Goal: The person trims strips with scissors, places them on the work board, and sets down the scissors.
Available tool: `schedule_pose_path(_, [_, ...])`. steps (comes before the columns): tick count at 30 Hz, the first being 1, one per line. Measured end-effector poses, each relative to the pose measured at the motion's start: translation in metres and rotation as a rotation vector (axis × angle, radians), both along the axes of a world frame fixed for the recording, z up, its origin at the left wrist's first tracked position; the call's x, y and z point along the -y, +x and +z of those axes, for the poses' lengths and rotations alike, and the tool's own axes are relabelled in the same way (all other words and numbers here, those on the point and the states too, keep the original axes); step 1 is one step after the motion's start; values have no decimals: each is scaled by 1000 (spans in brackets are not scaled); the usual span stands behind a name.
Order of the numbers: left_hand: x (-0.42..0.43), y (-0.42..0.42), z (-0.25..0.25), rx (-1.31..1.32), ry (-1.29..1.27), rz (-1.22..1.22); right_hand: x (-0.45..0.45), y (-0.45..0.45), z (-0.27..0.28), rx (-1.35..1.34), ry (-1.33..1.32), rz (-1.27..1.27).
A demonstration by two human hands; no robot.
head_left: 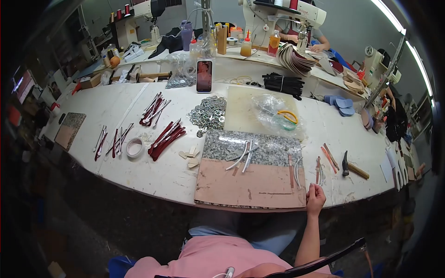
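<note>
My right hand [315, 199] is at the table's front edge, beside the right edge of a tan sheet [227, 187] on a speckled stone slab [215, 147]. Its fingers are pinched together; anything between them is too small to make out. Just above the fingertips lies a thin brown strip [318, 169]. Pale curved strips [298, 172] rest near the slab's right edge, beside a reddish-brown strip [291, 170]. More pale strips [237, 162] lie across the middle of the slab. My left hand is out of view.
A hammer [357, 170] lies right of the slab. Dark red strips [167, 139], a small round tub [135, 148] and metal rings [208, 112] lie left and behind. A phone [204, 76] stands upright at the back. Another person's hand [320, 45] is by a sewing machine.
</note>
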State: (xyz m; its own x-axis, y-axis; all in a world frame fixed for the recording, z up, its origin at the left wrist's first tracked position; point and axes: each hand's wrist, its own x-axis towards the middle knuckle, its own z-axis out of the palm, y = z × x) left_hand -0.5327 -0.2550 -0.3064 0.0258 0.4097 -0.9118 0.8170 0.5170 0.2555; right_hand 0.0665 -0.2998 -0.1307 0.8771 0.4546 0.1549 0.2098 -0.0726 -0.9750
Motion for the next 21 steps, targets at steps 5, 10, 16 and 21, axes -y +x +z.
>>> schedule_pose_path(5, [32, -3, 6, -32, -16, -15, 0, -5, 7, -56, 40, 23])
schedule_pose_path(10, [78, -9, 11, -83, -87, -81, 1, 1, 1, -54, 59, 55])
schedule_pose_path(16, [44, -3, 110, -139, -97, -709, 20, 9, 37, -104, 147, 187])
schedule_pose_path(21, [-65, 61, 445, 598, 1131, -81, 60, -20, 225, 692, 833, 306])
